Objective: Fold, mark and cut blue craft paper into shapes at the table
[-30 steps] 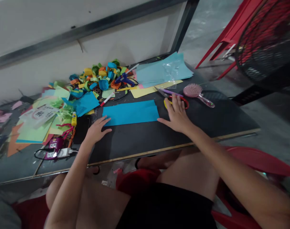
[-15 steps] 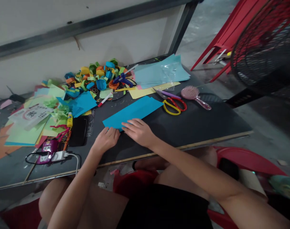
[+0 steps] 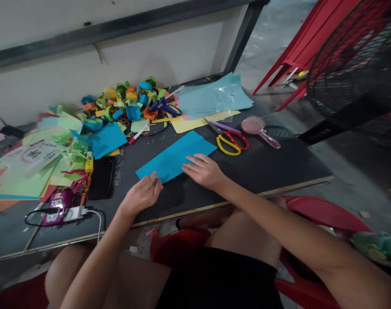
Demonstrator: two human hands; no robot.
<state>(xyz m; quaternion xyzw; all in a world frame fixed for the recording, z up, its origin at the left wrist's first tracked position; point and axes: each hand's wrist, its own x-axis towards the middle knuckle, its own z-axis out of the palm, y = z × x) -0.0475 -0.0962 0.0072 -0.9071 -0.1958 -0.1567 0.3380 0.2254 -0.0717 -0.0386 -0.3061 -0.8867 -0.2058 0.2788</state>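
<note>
A blue sheet of paper (image 3: pixel 176 155) lies slantwise on the dark table in front of me. My left hand (image 3: pixel 144 192) is closed on its near left corner, fingers curled over the edge. With fingers stretched out, my right hand (image 3: pixel 204 171) rests along the near edge, toward the right end. Just past the sheet's right end are scissors (image 3: pixel 229 145) with one yellow and one red handle. A purple pen (image 3: pixel 225 127) lies by their blades, and a pink hairbrush (image 3: pixel 253 125) is farther right.
Folded paper pieces (image 3: pixel 131 101) pile up at the back, beside a blue glue gun (image 3: pixel 165 106). Left are a black phone (image 3: pixel 101 178), a glue stick (image 3: pixel 89 162) and a purple power socket (image 3: pixel 57 206) with cables. A fan (image 3: pixel 356 81) stands right, past the table edge.
My right hand has moved right along the near edge, away from my left hand. More of the blue sheet's near side shows, and its near edge lies closer to me.
</note>
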